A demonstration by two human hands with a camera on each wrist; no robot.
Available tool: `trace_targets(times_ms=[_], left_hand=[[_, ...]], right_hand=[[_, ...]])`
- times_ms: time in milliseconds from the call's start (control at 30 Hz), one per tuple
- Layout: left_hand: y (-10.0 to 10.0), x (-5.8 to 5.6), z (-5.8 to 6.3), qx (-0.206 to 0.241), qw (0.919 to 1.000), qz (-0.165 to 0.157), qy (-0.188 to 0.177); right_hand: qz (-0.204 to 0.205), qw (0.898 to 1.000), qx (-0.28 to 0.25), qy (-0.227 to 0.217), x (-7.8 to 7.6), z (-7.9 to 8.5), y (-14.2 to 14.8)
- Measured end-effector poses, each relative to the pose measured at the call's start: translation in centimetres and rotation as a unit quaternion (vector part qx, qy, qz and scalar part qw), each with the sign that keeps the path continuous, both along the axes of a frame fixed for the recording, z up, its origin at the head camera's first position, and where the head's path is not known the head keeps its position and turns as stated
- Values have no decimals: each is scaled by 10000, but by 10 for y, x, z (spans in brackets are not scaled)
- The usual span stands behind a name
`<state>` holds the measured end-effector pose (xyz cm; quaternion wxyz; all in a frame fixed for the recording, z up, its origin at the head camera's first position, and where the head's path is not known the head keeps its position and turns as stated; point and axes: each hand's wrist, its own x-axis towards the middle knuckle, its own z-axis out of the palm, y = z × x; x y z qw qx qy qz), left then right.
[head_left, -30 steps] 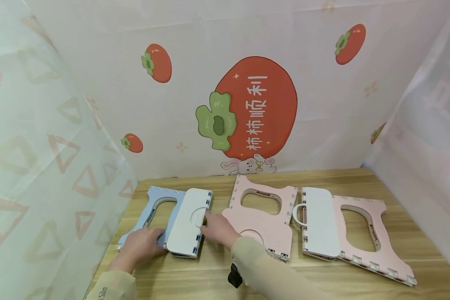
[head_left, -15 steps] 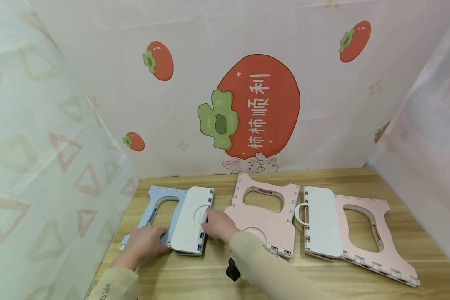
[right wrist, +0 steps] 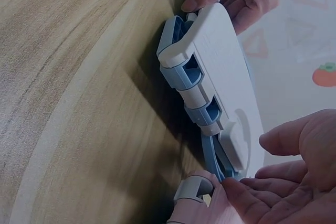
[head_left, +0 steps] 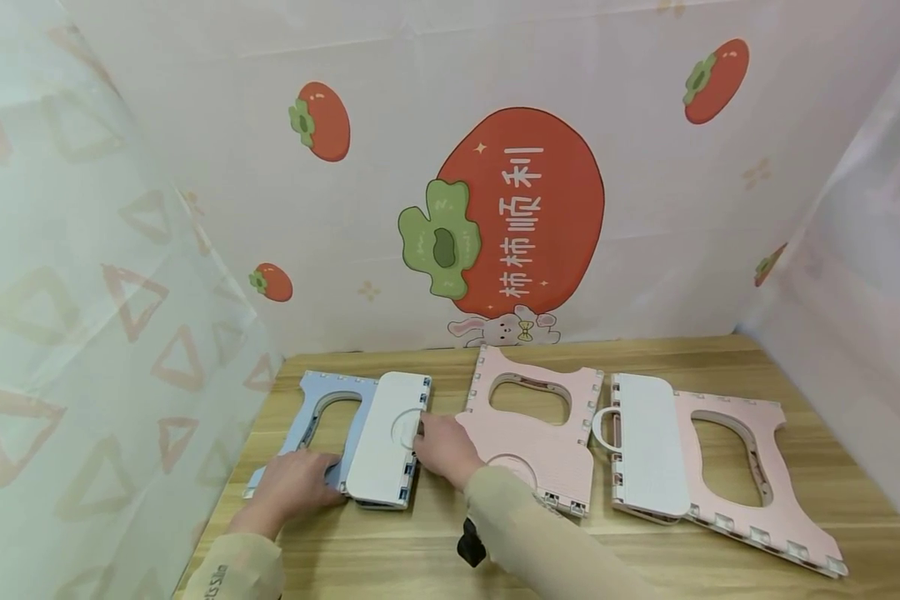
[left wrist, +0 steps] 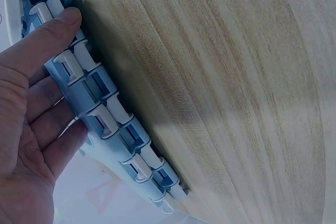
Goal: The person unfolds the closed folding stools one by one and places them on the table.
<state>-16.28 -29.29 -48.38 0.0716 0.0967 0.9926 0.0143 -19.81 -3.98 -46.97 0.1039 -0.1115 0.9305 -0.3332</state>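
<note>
The blue-and-white folding stool [head_left: 378, 433] lies near the left edge of the table [head_left: 375, 558]. The left hand [head_left: 296, 487] grips its blue part at the near end, thumb over the hinged edge, fingers curled round the other side. The right hand [head_left: 446, 448] is at the white panel's right edge, thumb and fingers apart; whether its fingertip presses there I cannot tell. Just right of that hand lies a pink folding stool [head_left: 528, 442], its far end close to the table's back edge. Toward the right edge lies a pink-and-white folding stool [head_left: 671, 450], its loop handle [head_left: 600, 429] pointing left. Behind the back edge stands a persimmon-printed sheet [head_left: 645, 275].
</note>
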Motion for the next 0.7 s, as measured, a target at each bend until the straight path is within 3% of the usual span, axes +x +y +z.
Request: trace_targets(times_ms=[367, 533, 700], left_hand=[[1, 1, 2, 8, 9999, 113, -76], [2, 1, 1, 68, 10000, 45, -27], [3, 2, 2, 83, 10000, 29, 15]], right_hand=[[106, 9998, 169, 48, -7, -6, 7], [193, 9974, -504, -469, -9, 0, 20], [307, 9833, -1395, -1131, -12, 3, 35]])
